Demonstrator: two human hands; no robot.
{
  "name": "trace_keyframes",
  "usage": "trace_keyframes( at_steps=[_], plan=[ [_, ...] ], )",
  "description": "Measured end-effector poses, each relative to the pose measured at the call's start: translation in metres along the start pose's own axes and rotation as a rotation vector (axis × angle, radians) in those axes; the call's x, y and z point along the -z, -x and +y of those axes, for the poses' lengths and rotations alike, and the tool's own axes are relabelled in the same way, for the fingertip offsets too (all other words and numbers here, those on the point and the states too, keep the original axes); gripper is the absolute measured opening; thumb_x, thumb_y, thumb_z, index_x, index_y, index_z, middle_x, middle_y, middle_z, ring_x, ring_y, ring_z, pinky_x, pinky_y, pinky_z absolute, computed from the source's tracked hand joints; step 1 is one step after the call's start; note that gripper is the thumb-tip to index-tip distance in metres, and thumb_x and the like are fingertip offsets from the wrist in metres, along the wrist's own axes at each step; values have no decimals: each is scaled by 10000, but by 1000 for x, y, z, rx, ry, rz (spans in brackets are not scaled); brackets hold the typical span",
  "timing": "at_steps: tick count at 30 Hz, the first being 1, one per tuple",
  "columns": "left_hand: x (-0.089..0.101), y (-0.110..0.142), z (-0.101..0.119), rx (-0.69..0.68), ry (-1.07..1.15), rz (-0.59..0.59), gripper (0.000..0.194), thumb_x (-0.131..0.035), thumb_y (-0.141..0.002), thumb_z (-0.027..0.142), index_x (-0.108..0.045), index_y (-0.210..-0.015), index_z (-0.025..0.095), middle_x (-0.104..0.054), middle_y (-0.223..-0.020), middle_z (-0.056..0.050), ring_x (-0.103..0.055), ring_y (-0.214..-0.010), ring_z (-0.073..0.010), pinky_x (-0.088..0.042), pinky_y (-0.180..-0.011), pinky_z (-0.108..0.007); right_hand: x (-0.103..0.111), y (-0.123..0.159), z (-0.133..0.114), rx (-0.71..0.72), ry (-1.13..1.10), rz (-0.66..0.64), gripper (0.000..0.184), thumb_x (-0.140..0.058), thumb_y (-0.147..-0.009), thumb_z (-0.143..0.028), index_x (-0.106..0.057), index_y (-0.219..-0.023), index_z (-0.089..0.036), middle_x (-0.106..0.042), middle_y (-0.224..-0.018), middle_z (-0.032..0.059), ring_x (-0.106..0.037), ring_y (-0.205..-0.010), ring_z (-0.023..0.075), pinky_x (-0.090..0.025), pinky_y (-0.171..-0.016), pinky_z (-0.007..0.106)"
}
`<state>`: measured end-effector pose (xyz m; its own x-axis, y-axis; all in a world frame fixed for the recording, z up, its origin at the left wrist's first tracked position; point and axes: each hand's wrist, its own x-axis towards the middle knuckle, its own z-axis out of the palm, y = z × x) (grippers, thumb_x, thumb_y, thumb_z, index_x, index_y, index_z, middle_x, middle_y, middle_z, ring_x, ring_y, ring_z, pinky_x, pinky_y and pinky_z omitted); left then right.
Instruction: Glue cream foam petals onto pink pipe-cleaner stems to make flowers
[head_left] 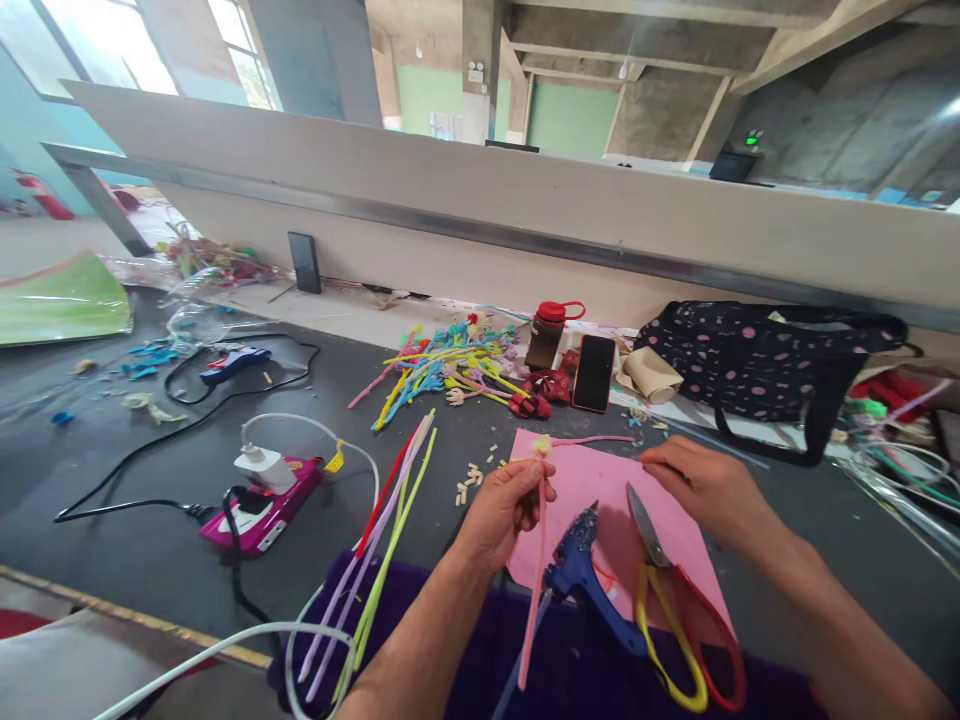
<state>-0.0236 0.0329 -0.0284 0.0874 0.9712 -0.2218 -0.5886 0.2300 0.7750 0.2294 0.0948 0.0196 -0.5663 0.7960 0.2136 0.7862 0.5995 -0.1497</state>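
Pinched in my left hand (514, 495) is a pink pipe cleaner (533, 590) with a small pale yellow tuft at its top. One pink length hangs down from my fingers, and another pink stem (592, 439) reaches right from the tuft. My right hand (701, 485) is close to that stem's far end, fingers drawn together; whatever they hold is hidden. Below, a blue glue gun (589, 570) lies on a pink sheet (600, 465). Beside it rest scissors (660, 575) with one yellow and one red handle loop.
Red, lilac and lime pipe cleaners (390, 530) lie left of my left arm. Further left are a magenta power strip (289, 515) and looping cords. A colourful pile of pipe cleaners (450, 370), a bottle (546, 338), a phone (593, 372) and a dark patterned bag (757, 365) line the back.
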Motion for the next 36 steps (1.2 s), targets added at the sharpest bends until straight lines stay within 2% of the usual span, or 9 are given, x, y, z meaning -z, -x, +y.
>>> trace_keyframes(
  at_steps=[6, 9, 13, 15, 18, 21, 26, 33, 36],
  plan=[
    [1, -3, 0, -17, 2, 23, 278, -703, -658, 364, -657, -795, 127, -618, -562, 7, -437, -385, -37, -228, -360, -160, 3, -16, 101, -402, 232, 50, 266, -438, -814, -255, -686, -810, -160, -691, -743, 140, -648, -598, 260, -447, -505, 335],
    [0, -2, 1, -25, -16, 32, 282, -700, -655, 366, -657, -786, 120, -615, -553, 4, -422, -372, -34, -215, -351, -165, -2, -21, 112, -411, 184, 62, 234, -489, -776, -266, -688, -844, -165, -698, -757, 121, -642, -565, 231, -453, -495, 318],
    [-1, 1, 1, -1, -33, -6, 270, -680, -680, 372, -650, -778, 122, -617, -563, -3, -419, -365, -34, -202, -348, -171, -13, -23, 64, -258, -26, 42, 269, -488, -820, -321, -657, -1000, -216, -698, -926, 50, -658, -761, 196, -502, -636, 287],
    [-1, 3, 1, 2, -11, -49, 259, -659, -705, 369, -643, -779, 122, -604, -559, -3, -431, -376, -40, -213, -357, -171, -10, -20, 26, -167, -171, 11, 270, -457, -859, -367, -640, -1024, -257, -696, -888, 1, -653, -740, 155, -509, -629, 243],
    [-3, 4, 1, 8, 23, -99, 251, -639, -721, 369, -626, -762, 121, -566, -520, 7, -439, -391, -53, -271, -388, -174, 3, -17, -29, -55, -641, 26, 240, -474, -867, -355, -652, -943, -214, -682, -836, 32, -647, -717, 167, -518, -596, 254],
    [-3, 5, 2, 19, 16, -127, 245, -637, -707, 370, -605, -740, 129, -538, -488, 18, -442, -380, -65, -272, -377, -179, 15, -18, -61, -11, -754, 80, 179, -527, -841, -324, -663, -888, -216, -675, -808, 30, -629, -666, 161, -499, -571, 258],
    [-5, 6, 3, 88, 15, -141, 196, -598, -721, 340, -583, -726, 144, -534, -475, 22, -443, -358, -69, -239, -340, -169, 16, -20, -75, 47, -677, 185, 128, -559, -830, -289, -674, -866, -244, -654, -736, 12, -595, -655, 163, -457, -589, 274],
    [-5, 7, 0, 129, 8, -179, 205, -543, -766, 338, -574, -706, 144, -520, -474, 21, -428, -345, -59, -197, -314, -164, 4, -28, -77, 214, -635, 179, 150, -540, -842, -209, -666, -908, -257, -668, -831, 20, -609, -766, 173, -472, -663, 291],
    [-4, 7, -1, 146, -4, -183, 202, -537, -766, 336, -571, -701, 148, -515, -464, 23, -417, -328, -60, -190, -302, -166, 2, -31, -74, 204, -627, 202, 149, -542, -842, -215, -662, -919, -259, -669, -848, 26, -610, -770, 176, -472, -659, 295]
  ],
)
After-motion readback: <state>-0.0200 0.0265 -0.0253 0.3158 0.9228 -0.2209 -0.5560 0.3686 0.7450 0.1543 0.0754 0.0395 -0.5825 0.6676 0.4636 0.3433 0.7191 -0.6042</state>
